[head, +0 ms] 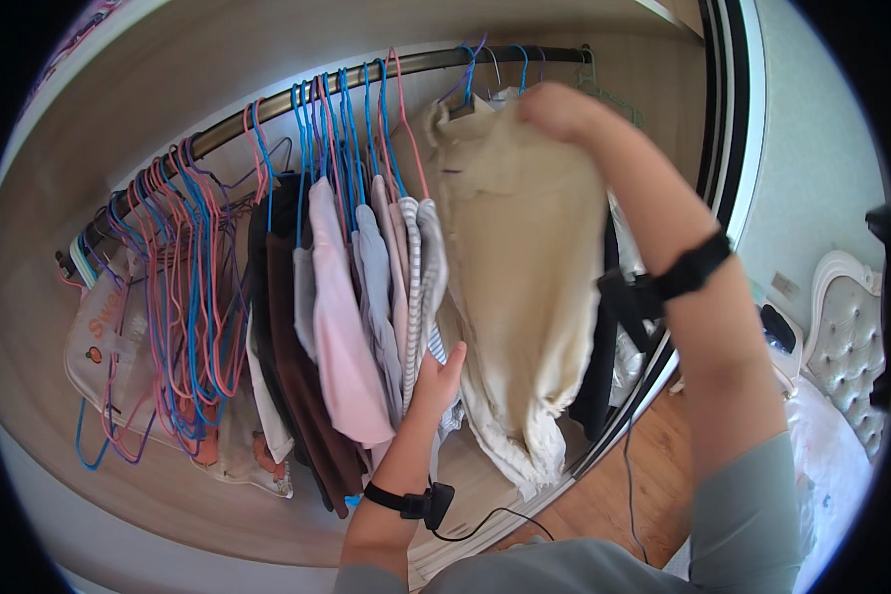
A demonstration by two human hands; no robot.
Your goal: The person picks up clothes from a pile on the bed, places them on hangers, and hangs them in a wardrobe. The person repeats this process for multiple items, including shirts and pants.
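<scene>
A beige garment (523, 223) hangs on the right part of the metal closet rod (282, 102), with a blue hanger (469, 78) at its collar end. My right hand (553, 111) is at the garment's top right edge, blurred; its fingertips are hidden, so its grip is unclear. Lower down, my left hand (439, 379) stands between the beige garment and a row of hung clothes, thumb up, beside a striped garment (411, 297); its fingers are partly hidden among the cloth. A pink garment (341, 312) and a dark brown one (297, 334) hang further left.
Many pink, blue and purple hangers (193, 297) crowd the rod's left end, by a translucent bag (93, 356). Dark clothing (594, 386) hangs behind at right. A green hanger (616, 100) is at the rod's right end. A cable (630, 475) trails over the wooden floor (594, 512).
</scene>
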